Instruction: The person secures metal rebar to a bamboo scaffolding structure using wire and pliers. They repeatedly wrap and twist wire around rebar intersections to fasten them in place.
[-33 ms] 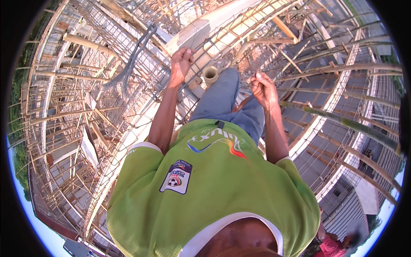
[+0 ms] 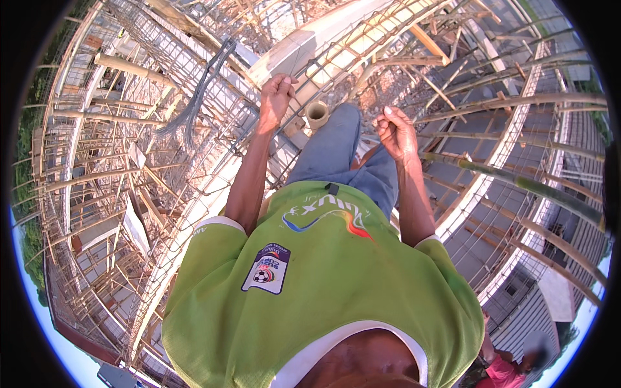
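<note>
My left hand (image 2: 277,97) is closed, its fingers pinched together above the rebar cage (image 2: 321,64). A thin wire rises from its fingertips, showing faintly against the pale board. On the other side, my right hand (image 2: 396,134) is raised near my knee, thumb and fingers pressed together. Whatever it may hold is too small to make out. Between the hands, beside my bent leg, stands an open round container (image 2: 317,112), pale and tube-like. A bundle of grey tie wire (image 2: 201,92) hangs over the rebar to the left of my left hand.
Pale wooden boards (image 2: 278,61) line the beam ahead. Bamboo poles (image 2: 517,184) cross on the right, with more rebar cages and poles (image 2: 97,174) on the left. Another person in a red top (image 2: 501,373) is at the lower right.
My left hand has shifted very slightly to the right, and my right hand has tilted a little. Both stay closed.
</note>
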Demonstrator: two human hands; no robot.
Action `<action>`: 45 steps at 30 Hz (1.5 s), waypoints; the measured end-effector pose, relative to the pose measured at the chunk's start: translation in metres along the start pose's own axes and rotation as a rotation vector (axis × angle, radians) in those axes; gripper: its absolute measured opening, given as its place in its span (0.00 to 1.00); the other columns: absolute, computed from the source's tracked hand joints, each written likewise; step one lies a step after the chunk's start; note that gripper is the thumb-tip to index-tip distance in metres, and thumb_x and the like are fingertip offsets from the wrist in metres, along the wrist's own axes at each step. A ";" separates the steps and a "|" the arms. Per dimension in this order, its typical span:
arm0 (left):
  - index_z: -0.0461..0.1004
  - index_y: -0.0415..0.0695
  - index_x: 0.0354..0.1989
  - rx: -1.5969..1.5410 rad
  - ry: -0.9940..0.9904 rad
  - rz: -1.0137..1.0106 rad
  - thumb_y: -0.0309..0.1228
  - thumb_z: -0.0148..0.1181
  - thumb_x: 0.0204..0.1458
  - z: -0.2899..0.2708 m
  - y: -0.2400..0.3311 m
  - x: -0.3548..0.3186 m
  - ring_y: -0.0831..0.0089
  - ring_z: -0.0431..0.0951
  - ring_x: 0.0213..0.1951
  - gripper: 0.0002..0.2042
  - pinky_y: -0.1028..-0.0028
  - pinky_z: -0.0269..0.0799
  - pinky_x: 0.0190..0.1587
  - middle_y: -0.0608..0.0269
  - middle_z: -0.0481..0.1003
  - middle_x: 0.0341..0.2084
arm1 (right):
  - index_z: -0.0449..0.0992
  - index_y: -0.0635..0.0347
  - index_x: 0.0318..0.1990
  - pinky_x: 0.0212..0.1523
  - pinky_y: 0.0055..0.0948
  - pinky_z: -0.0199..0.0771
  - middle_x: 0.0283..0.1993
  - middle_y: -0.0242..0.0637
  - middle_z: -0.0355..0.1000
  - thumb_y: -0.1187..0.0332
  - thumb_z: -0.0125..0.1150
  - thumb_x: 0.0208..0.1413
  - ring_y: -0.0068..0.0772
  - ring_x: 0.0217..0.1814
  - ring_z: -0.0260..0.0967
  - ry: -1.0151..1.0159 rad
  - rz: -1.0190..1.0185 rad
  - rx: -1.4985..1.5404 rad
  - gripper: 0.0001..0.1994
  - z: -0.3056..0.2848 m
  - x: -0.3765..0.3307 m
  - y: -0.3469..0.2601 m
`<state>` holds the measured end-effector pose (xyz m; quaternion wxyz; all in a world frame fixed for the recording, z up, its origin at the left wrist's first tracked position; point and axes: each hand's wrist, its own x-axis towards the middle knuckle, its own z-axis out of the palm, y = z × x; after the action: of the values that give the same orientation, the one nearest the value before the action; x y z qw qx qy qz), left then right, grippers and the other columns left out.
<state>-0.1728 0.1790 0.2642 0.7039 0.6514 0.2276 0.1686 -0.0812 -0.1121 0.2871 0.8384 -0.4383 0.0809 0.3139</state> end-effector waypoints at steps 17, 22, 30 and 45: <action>0.70 0.36 0.35 0.585 0.085 0.379 0.32 0.45 0.65 0.089 -0.013 -0.068 0.71 0.73 0.22 0.12 0.68 0.68 0.25 0.57 0.71 0.21 | 0.70 0.64 0.27 0.17 0.23 0.60 0.19 0.31 0.66 0.71 0.56 0.61 0.17 0.18 0.59 0.056 -0.363 -0.515 0.10 0.080 0.011 0.068; 0.71 0.39 0.34 0.321 0.047 0.303 0.36 0.42 0.66 0.117 0.006 -0.080 0.66 0.72 0.27 0.15 0.67 0.68 0.31 0.53 0.73 0.24 | 0.70 0.66 0.28 0.19 0.28 0.64 0.19 0.36 0.68 0.70 0.55 0.60 0.23 0.19 0.64 0.211 -0.424 -0.539 0.10 0.079 -0.001 0.069; 0.69 0.39 0.37 0.542 -0.080 0.381 0.35 0.40 0.66 0.125 -0.015 -0.087 0.50 0.73 0.27 0.13 0.58 0.66 0.29 0.46 0.72 0.26 | 0.72 0.67 0.22 0.26 0.29 0.62 0.18 0.34 0.66 0.66 0.58 0.59 0.18 0.24 0.58 0.109 -0.604 -0.895 0.16 0.026 0.009 0.068; 0.69 0.43 0.37 -0.486 -0.917 -0.676 0.38 0.48 0.64 0.144 0.001 -0.099 0.74 0.70 0.29 0.11 0.69 0.70 0.36 0.70 0.66 0.24 | 0.69 0.61 0.31 0.23 0.31 0.77 0.25 0.35 0.70 0.65 0.49 0.66 0.28 0.24 0.72 0.388 -0.224 0.335 0.12 -0.003 -0.043 0.025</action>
<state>-0.1787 0.0053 0.2822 0.8727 0.3705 0.0507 -0.3139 -0.1297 -0.1235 0.2854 0.8974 -0.3517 0.2419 0.1119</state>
